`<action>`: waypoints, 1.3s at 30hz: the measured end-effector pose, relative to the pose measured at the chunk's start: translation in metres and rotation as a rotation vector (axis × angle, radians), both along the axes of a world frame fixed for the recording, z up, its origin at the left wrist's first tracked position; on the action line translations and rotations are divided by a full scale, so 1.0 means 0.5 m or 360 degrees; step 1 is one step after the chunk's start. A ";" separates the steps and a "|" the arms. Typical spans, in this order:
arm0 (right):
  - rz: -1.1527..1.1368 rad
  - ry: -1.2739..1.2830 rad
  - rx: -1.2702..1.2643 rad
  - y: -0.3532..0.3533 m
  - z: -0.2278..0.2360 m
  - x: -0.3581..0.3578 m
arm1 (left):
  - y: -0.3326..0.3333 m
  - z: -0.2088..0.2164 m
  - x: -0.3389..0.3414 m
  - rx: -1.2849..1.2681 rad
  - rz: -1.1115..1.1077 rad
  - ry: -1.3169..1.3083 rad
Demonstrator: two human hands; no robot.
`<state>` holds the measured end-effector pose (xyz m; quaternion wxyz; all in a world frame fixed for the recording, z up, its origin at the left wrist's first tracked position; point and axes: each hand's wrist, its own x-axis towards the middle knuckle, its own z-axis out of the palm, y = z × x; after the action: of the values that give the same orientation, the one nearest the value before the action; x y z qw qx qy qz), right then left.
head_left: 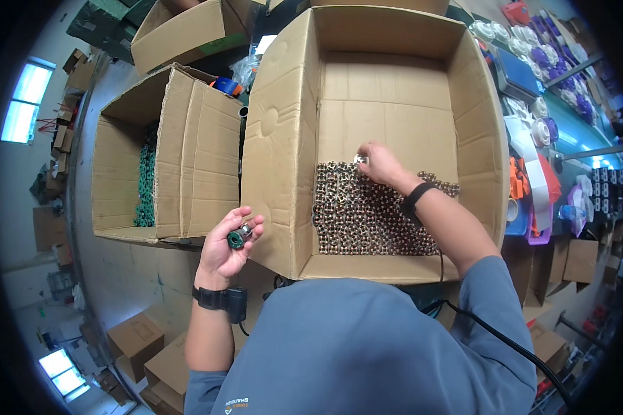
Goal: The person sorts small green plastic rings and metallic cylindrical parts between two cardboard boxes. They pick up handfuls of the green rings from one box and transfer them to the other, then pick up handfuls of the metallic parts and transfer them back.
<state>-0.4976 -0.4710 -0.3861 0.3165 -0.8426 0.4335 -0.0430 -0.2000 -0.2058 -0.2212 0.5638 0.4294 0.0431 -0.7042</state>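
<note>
My left hand [232, 241] is palm up, its fingers curled round a small round part with a green face and shiny metal [237, 237]. It is held outside the boxes, just left of the large cardboard box [275, 138]. My right hand [381, 164] reaches into that box. Its thumb and fingers are pinched on a small round silvery part [360, 160], partly hidden by the fingers, at the upper edge of the packed parts. Tight rows of small round metal parts with brown and coppery tones [367, 221] cover the near portion of the box's floor.
A smaller cardboard box [204, 145] with green parts [146, 180] stands to the left. Another open carton [187, 34] sits behind it. White and purple parts [547, 55] crowd a bench at right. A black cable [505, 339] runs past my right side.
</note>
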 end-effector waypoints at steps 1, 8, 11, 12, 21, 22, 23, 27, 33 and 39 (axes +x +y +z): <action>-0.0045 0.0082 0.0006 -0.009 -0.040 -0.014 | 0.013 -0.007 0.010 -0.0028 0.0007 0.0013; -0.0040 0.0338 0.0165 0.001 -0.080 -0.006 | 0.023 0.003 -0.011 -0.0145 -0.0071 -0.0275; -0.0053 0.0214 0.0053 0.007 -0.072 -0.008 | 0.014 0.011 -0.027 -0.0188 -0.0150 -0.0271; -0.0061 0.0118 -0.0012 0.015 -0.052 0.007 | 0.011 0.014 -0.028 -0.0191 -0.0164 -0.0260; 0.0622 -0.0998 -0.0056 0.231 0.341 0.135 | -0.074 0.011 -0.098 -0.0193 -0.0346 -0.0442; 0.0622 -0.1026 -0.0106 0.243 0.339 0.143 | -0.078 0.011 -0.107 -0.0214 -0.0341 -0.0456; 0.0607 -0.1087 -0.0226 0.249 0.331 0.147 | -0.082 0.008 -0.115 -0.0232 -0.0340 -0.0462; 0.0592 -0.0966 -0.0174 0.244 0.325 0.132 | -0.080 0.021 -0.114 -0.0117 -0.0314 -0.0469; -0.0086 -0.0751 0.0332 0.120 0.217 0.065 | -0.044 -0.001 -0.078 -0.0120 -0.0186 -0.0428; -0.0503 -0.0193 0.0207 0.002 -0.013 -0.047 | -0.025 -0.006 -0.064 -0.0118 -0.0117 -0.0365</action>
<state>-0.5211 -0.4698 -0.3927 0.3854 -0.7375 0.5426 -0.1149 -0.2322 -0.2185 -0.2242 0.5542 0.4874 -0.0635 -0.6718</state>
